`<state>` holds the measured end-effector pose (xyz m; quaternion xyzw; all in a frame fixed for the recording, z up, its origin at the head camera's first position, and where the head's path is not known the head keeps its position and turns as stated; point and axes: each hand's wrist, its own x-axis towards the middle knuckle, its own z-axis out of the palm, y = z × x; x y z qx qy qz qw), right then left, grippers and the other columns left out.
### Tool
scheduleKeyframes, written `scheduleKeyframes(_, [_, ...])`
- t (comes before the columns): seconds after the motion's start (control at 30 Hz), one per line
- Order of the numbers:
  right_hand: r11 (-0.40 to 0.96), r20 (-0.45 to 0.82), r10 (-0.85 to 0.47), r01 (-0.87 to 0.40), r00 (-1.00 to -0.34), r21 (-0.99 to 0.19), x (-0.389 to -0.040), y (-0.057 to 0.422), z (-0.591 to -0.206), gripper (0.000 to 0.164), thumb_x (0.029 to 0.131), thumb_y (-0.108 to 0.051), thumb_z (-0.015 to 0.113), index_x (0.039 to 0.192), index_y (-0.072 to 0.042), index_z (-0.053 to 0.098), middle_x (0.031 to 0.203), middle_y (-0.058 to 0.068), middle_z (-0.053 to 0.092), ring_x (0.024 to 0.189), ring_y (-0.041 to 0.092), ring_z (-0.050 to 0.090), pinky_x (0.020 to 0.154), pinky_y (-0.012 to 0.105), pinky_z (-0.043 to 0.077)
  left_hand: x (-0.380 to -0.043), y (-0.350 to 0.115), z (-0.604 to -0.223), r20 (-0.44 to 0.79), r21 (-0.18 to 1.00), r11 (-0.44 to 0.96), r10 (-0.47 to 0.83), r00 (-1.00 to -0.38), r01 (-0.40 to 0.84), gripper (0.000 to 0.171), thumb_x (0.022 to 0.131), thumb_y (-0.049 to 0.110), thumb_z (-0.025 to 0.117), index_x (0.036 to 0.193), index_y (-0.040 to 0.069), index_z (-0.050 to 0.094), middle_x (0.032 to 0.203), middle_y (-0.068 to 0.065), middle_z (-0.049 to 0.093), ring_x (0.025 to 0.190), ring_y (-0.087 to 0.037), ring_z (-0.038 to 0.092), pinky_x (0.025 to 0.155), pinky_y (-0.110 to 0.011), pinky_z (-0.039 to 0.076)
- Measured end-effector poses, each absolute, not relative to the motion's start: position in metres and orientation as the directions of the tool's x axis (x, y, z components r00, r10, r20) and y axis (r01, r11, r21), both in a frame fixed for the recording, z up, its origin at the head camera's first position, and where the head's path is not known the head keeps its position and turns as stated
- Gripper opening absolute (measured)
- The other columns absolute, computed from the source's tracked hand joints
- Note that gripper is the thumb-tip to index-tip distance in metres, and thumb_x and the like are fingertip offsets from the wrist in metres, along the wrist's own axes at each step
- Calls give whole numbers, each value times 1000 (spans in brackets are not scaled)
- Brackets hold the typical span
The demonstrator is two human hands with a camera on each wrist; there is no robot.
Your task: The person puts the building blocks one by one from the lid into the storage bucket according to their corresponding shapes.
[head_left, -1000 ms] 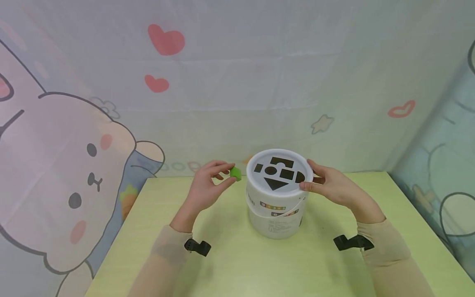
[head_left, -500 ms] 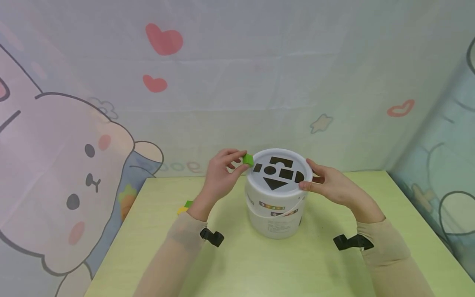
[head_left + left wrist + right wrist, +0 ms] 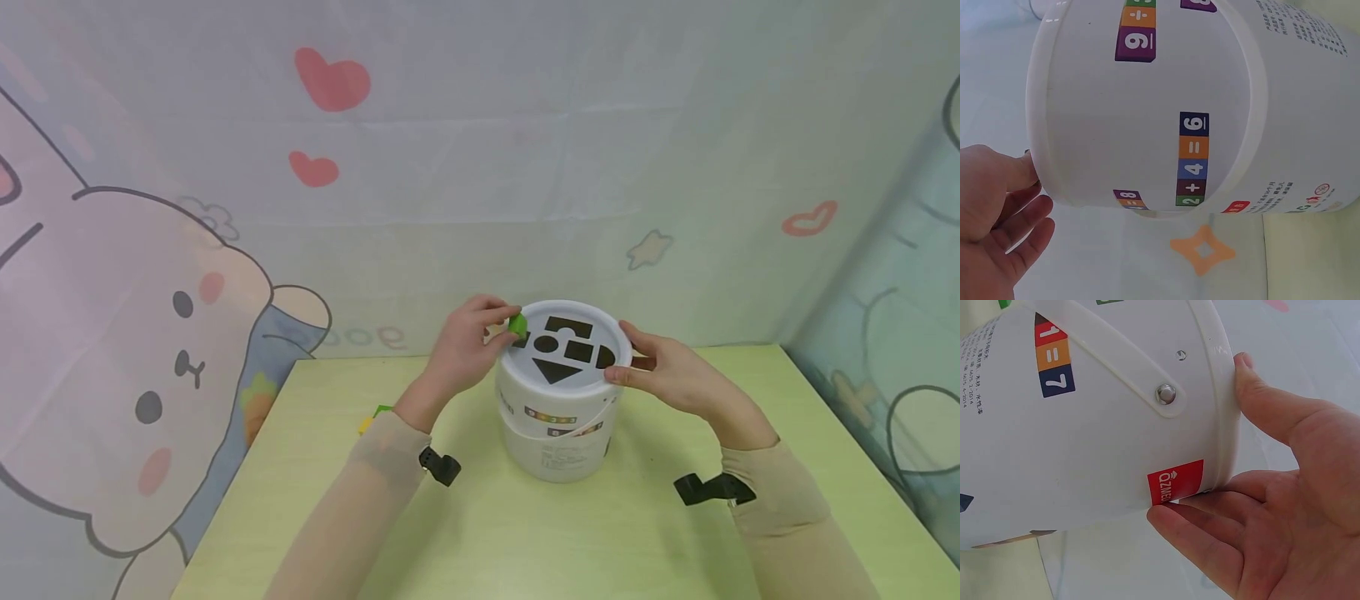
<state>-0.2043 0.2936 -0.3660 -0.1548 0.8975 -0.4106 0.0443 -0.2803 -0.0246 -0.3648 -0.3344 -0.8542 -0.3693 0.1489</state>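
A white bucket (image 3: 551, 458) with a carrying handle stands upright on the table, its lid (image 3: 517, 372) pierced by several dark shaped holes. My left hand (image 3: 467, 343) pinches a small green block (image 3: 518, 326) between thumb and fingers. The block is over the lid's left side, overlapping the small rectangular hole (image 3: 522, 341). In the left wrist view the fingers (image 3: 1022, 240) are at the lid's edge and the block is hidden. My right hand (image 3: 675, 371) grips the bucket's right rim, thumb on top and fingers (image 3: 1200, 531) along the wall.
A yellow block (image 3: 366, 426) and a green piece (image 3: 383, 409) lie on the table (image 3: 300, 475) left of the bucket, partly hidden by the left forearm. A printed cloth (image 3: 480, 167) hangs right behind the table's back edge.
My left hand has carried the green block rightward and up from beside the bucket to above the lid. The pieces behind the left forearm came into view. The right hand has stayed in place.
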Motion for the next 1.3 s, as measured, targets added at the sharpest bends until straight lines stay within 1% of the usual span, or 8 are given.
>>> scheduleKeyframes(0.17, [607, 48, -320, -243, -946, -757, -205, 293, -367, 97, 104, -42, 73, 170, 0, 16, 162, 26, 44, 143, 46, 51, 113, 64, 45, -280, -21, -364, 435, 514, 558, 486, -758, 652, 40, 99, 11, 79, 138, 3, 72, 131, -9, 66, 115, -29, 64, 90, -39, 57])
scheduleKeyframes(0.43, [611, 42, -315, -237, -948, -755, -205, 292, -368, 98, 103, -43, 73, 169, 2, 16, 165, 27, 40, 144, 46, 50, 113, 64, 44, -279, -20, -363, 406, 507, 577, 496, -768, 641, 40, 99, 9, 78, 138, 4, 72, 130, -10, 66, 118, -28, 64, 98, -41, 56])
scheduleKeyframes(0.6, [610, 38, -312, -231, -949, -758, -205, 293, -368, 98, 103, -44, 73, 169, 2, 16, 165, 27, 40, 144, 46, 50, 113, 64, 44, -279, -18, -360, 365, 508, 608, 490, -792, 610, 40, 100, 10, 78, 139, 4, 71, 132, -10, 66, 121, -28, 63, 101, -41, 55])
scheduleKeyframes(0.7, [608, 36, -312, -228, -950, -760, -205, 292, -367, 98, 103, -44, 73, 169, 2, 16, 165, 27, 39, 144, 46, 50, 113, 65, 43, -278, -16, -357, 334, 496, 637, 487, -807, 590, 40, 101, 11, 77, 140, 5, 71, 133, -10, 65, 122, -28, 63, 102, -41, 55])
scheduleKeyframes(0.87, [607, 40, -315, -234, -948, -760, -204, 291, -367, 97, 104, -42, 73, 169, 2, 16, 165, 27, 40, 144, 46, 50, 113, 64, 45, -276, -12, -353, 296, 468, 667, 499, -814, 580, 39, 103, 10, 74, 141, 5, 70, 135, -11, 65, 122, -28, 63, 102, -40, 55])
scheduleKeyframes(1.03, [613, 45, -315, -240, -948, -753, -204, 292, -370, 97, 104, -42, 72, 169, 2, 17, 164, 27, 41, 144, 46, 51, 112, 64, 46, -273, -11, -350, 283, 472, 671, 498, -820, 571, 38, 103, 8, 73, 141, 4, 70, 135, -11, 65, 123, -29, 63, 103, -42, 55])
scheduleKeyframes(1.3, [609, 54, -317, -247, -947, -754, -205, 294, -371, 97, 104, -42, 72, 169, 2, 16, 165, 28, 40, 144, 47, 50, 112, 64, 45, -273, -13, -350, 289, 483, 668, 489, -823, 567, 39, 104, 11, 73, 142, 5, 70, 139, -10, 64, 126, -29, 63, 102, -42, 56])
